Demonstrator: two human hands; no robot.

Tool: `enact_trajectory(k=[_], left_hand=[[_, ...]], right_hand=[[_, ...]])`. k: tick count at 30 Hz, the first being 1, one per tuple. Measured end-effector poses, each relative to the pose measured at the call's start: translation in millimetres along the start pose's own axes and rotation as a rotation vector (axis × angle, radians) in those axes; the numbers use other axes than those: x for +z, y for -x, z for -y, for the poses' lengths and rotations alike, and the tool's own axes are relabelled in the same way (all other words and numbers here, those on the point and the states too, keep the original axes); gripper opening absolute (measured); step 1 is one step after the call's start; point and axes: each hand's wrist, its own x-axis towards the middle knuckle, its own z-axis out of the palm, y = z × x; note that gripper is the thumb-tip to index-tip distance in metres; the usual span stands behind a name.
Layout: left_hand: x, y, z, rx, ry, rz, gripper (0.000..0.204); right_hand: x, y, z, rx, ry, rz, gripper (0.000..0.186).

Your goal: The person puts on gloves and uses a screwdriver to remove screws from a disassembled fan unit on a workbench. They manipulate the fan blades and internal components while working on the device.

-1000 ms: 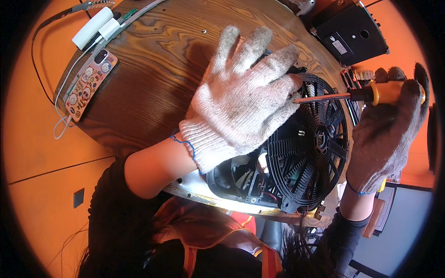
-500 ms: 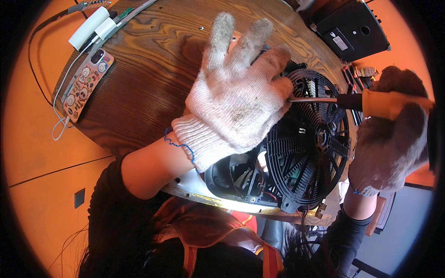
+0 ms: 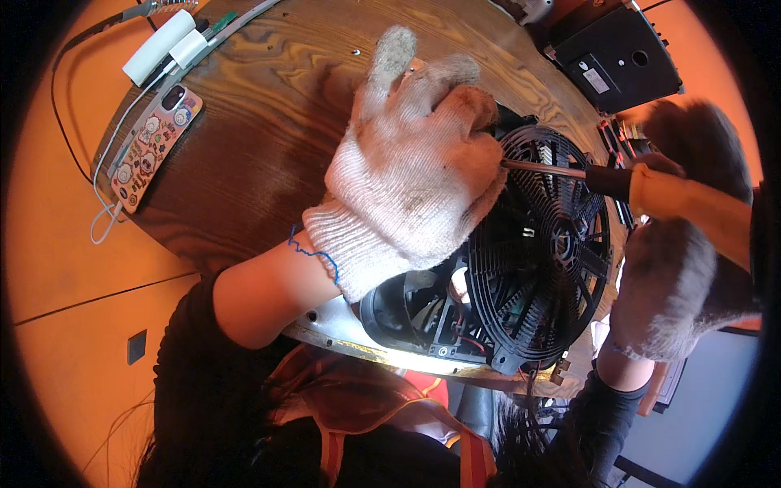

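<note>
My left hand (image 3: 415, 171), in a dirty white knit glove, is over the left side of a round black fan (image 3: 541, 252). Its little finger stretches up while the fingers nearest the fan are curled in. The metal shaft of a screwdriver (image 3: 545, 168) runs into those curled fingers, and they hide its tip. My right hand (image 3: 671, 268), gloved too and blurred by motion, is around the screwdriver's yellow and black handle. The fan has a ringed grille and is mounted on a black and silver housing (image 3: 329, 327), partly covered by my left hand and forearm.
The wooden table (image 3: 252, 122) carries a sticker-covered phone (image 3: 157, 149) with a white cable, and a white cylinder (image 3: 159, 47). A black box (image 3: 614, 61) stands at the far right, with several hand tools (image 3: 620, 137) near it. A small metal bit (image 3: 355, 52) lies at the back.
My left hand's middle fingers have curled further in. The screwdriver's handle end has tilted down, and my right hand's fingers have shifted and spread somewhat around the handle.
</note>
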Motion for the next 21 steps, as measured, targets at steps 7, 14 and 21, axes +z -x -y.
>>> enact_trajectory(k=[7, 14, 21], left_hand=[[1, 1, 3, 0.009, -0.072, -0.001, 0.027], [-5, -4, 0, -0.133, -0.010, 0.079, 0.069], [-12, -7, -5, 0.065, 0.260, 0.400, 0.065]], right_hand=[[5, 1, -6, 0.025, 0.002, -0.043, 0.048], [-11, -1, -17, 0.048, 0.042, -0.249, 0.051], [-60, -13, -40, 0.065, 0.203, -0.443, 0.056]])
